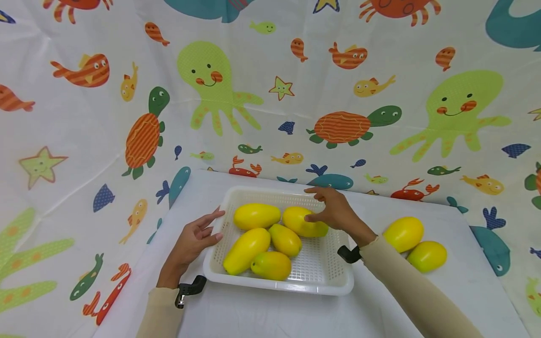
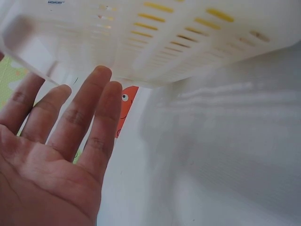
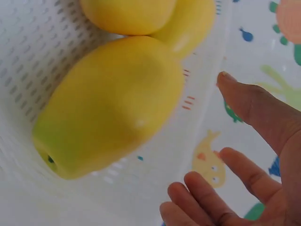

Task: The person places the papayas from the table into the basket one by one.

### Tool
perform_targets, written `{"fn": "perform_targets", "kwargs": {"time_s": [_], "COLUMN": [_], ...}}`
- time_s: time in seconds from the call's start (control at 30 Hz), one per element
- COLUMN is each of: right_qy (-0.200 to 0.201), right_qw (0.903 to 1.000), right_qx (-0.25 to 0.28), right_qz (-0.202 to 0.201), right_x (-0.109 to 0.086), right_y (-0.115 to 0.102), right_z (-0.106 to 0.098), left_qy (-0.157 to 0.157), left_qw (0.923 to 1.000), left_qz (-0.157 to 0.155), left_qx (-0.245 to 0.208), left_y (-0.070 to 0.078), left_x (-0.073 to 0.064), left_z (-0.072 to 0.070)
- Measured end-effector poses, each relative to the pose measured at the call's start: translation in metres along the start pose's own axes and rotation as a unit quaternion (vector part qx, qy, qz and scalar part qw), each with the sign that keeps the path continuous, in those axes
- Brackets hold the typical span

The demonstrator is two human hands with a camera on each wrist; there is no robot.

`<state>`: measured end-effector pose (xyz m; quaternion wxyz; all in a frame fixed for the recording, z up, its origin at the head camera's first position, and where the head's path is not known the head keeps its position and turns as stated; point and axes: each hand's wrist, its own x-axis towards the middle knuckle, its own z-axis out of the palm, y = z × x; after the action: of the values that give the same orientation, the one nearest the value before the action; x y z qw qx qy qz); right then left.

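Observation:
A white perforated plastic basket (image 1: 321, 267) holds several yellow papayas with greenish tips. My left hand (image 1: 195, 239) is beside the basket's left rim with its fingers spread. In the left wrist view its fingertips (image 2: 109, 94) come close to the basket wall (image 2: 155, 56); whether they touch it I cannot tell. Above the basket's back right side hangs my right hand (image 1: 334, 206), thumb and fingers apart and nothing between them. The papaya (image 1: 302, 221) at the back right is nearest to it. In the right wrist view this papaya (image 3: 113, 103) lies apart from the fingers.
To the right of the basket, two more papayas (image 1: 403, 234) lie on the white tablecloth (image 1: 376, 300). A cloth (image 1: 270, 117) printed with sea animals hangs behind and to the left of the table. Each wrist carries a small black camera (image 1: 190, 288).

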<state>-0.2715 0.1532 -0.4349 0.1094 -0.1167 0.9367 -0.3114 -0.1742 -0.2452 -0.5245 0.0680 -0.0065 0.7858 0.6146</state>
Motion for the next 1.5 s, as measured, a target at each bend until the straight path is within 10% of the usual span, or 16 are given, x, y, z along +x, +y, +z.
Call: {"fn": "perform_targets", "kwargs": {"time_s": [0.27, 0.8, 1.5], "right_qy": [0.076, 0.259, 0.342], "right_qw": [0.9952, 0.9620, 0.9177], "right_qx": [0.057, 0.055, 0.071], "right_qz": [-0.025, 0.068, 0.189], "right_x": [-0.021, -0.046, -0.063], "right_y": [0.007, 0.036, 0.107], "right_z": [-0.030, -0.046, -0.042], "left_qy": [-0.004, -0.006, -0.008], "left_qw": [0.9999, 0.9997, 0.9991], "left_qz": [-0.001, 0.021, 0.016], "left_qx": [-0.009, -0.007, -0.038], "left_y": [-0.001, -0.004, -0.005], "left_x": [0.000, 0.001, -0.001], "left_z": [0.000, -0.001, 0.001]}}
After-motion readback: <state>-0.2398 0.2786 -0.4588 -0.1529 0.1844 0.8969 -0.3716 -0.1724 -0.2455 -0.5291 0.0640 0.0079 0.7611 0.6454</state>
